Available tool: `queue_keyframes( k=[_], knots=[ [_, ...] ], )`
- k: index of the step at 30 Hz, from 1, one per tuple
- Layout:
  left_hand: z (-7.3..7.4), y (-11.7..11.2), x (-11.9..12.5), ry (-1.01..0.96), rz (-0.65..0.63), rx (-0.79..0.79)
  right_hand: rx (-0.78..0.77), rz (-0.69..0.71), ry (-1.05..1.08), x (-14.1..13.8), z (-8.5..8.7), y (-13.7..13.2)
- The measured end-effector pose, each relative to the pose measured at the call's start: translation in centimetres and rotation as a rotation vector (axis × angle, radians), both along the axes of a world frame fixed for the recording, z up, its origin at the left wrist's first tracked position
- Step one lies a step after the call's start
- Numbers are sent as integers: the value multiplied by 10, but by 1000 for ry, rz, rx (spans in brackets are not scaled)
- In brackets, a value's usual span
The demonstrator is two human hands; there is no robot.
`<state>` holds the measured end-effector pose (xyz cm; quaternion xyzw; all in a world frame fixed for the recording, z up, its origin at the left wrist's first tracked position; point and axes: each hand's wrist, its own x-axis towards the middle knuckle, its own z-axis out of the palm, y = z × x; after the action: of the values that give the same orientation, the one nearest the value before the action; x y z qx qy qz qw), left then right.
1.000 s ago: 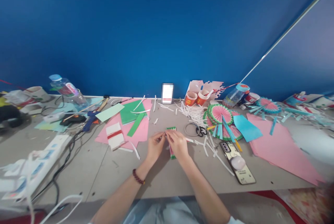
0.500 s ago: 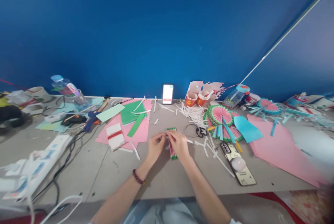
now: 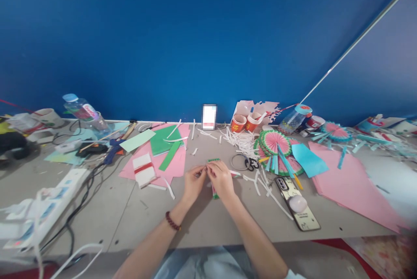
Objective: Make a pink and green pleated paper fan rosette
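My left hand [image 3: 194, 182] and my right hand [image 3: 222, 180] meet at the fingertips over the middle of the table. Both are pinched closed. Whatever lies between the fingertips is too small to make out. Beneath my right hand is a pleated pink paper piece with green ends [image 3: 215, 193], its middle largely covered by the hand. A narrow white paper strip [image 3: 235, 173] sticks out beside the right hand's outer edge; whether the hand touches it, I cannot tell.
Right of my hands lie scissors [image 3: 252, 165], a tape ring [image 3: 239, 162], pleated paper fans [image 3: 277, 143] and a phone [image 3: 298, 204]. Two red cups [image 3: 239, 123] stand behind. To the left are green paper [image 3: 166, 139], a white packet [image 3: 143, 170] and a power strip [image 3: 48, 209].
My right hand has shifted slightly left and turned, covering more of the pleated paper. A white strip beside it sits a little higher and shows more. My left hand has barely moved.
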<state>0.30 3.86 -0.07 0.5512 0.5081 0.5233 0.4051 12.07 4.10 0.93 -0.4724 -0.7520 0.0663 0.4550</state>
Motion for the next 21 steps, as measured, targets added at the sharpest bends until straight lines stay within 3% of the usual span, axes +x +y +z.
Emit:
queue_keyframes(
  k=[7, 16, 21],
  knots=[
    [-1, 1, 1, -75, -38, -42, 27, -41, 14, 1, -1, -1],
    [-3, 2, 3, -135, -70, -60, -149, -88, 252, 1, -3, -1],
    [-5, 2, 2, -192, -63, -105, -132, -47, 278, 2, -2, -2]
  ],
)
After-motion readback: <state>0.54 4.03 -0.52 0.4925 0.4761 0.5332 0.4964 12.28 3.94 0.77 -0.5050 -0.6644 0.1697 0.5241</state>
